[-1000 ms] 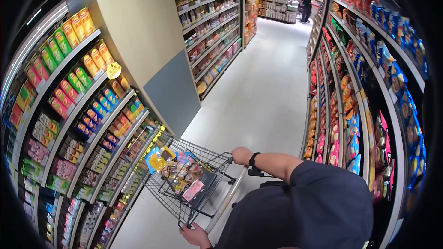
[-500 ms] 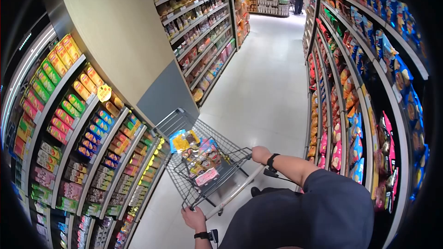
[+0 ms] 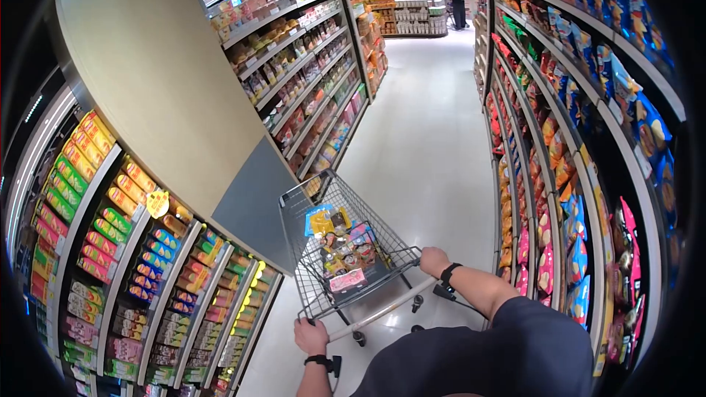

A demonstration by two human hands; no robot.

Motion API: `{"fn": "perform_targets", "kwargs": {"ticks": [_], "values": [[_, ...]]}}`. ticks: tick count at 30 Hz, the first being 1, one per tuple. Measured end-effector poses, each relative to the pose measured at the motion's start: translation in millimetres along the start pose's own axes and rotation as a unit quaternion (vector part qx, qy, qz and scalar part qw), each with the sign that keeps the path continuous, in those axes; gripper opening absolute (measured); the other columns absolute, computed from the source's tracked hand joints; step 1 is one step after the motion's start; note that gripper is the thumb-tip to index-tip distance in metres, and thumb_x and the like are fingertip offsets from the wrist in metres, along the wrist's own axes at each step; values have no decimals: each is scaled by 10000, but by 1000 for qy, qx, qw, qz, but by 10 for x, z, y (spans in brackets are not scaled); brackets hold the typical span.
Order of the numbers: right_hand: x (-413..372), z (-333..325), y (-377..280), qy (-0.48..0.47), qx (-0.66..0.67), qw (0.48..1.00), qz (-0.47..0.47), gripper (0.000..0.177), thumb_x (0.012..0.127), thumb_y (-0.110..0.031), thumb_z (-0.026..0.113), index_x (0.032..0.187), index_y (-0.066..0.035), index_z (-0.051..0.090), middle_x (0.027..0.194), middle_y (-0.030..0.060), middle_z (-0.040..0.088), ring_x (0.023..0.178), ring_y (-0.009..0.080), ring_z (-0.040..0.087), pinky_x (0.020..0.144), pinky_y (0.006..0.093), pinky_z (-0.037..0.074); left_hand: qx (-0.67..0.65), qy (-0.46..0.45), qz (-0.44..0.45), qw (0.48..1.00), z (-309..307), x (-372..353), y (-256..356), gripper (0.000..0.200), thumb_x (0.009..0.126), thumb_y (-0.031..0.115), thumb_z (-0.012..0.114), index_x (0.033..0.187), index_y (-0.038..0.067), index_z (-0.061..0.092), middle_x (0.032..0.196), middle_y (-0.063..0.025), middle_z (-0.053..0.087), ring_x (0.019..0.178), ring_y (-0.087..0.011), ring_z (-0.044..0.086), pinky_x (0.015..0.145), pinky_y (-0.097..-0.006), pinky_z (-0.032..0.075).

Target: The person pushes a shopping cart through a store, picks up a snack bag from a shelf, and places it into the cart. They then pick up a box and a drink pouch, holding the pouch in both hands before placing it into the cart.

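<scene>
The shopping cart (image 3: 346, 239) stands on the aisle floor (image 3: 415, 132), its long axis slanting up-left toward the pillar (image 3: 246, 198), its right side facing open floor. The left hand (image 3: 312, 336) and right hand (image 3: 435, 261) curl closed around opposite ends of its handle (image 3: 379, 316).

The person wears a loose, dark navy-grey top (image 3: 471, 353) of plain, smooth-looking cloth — no print or logo shows on the part in view. Its wide short sleeve (image 3: 540, 331) ends around the elbow. Each wrist carries a narrow black strap: a right wristband (image 3: 449, 274) and a left wristband (image 3: 318, 360), both with a small dark boxy module attached — and a thin black cable trails from the right one.
</scene>
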State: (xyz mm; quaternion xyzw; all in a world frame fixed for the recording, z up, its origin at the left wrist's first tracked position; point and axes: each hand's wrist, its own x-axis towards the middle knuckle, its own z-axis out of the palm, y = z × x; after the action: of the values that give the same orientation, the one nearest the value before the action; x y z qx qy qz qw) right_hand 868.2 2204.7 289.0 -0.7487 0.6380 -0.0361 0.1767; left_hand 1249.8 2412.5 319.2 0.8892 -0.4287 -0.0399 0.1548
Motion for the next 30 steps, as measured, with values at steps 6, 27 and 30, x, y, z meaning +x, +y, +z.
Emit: {"fn": "perform_targets", "kwargs": {"ticks": [6,27,30], "values": [[294,-7,-48,4,61,997,42,235,824,-111,590,986,50,646,948,261,711,922,407,700,820,480,566,-40,-23,-14,999,66,906,249,392,849,273,683,1133,3,658,1117,-187,664,1056,-357,641,930,-450,499],[1688,-203,-294,39,28,981,190,230,894,-145,546,1019,28,631,992,245,713,975,396,697,857,473,557,88,-165,-9,982,708,3695,1500,657,974,606,468,1152,-1,645,1124,-197,718,1080,-334,691,931,-427,534],[1907,-192,-345,44,32,979,196,224,903,-152,543,1011,23,631,995,245,712,970,399,694,860,478,552,101,-160,5,982,789,4031,1629,625,970,600,485,1133,18,647,1102,-172,728,1047,-313,706,902,-410,543]]}}
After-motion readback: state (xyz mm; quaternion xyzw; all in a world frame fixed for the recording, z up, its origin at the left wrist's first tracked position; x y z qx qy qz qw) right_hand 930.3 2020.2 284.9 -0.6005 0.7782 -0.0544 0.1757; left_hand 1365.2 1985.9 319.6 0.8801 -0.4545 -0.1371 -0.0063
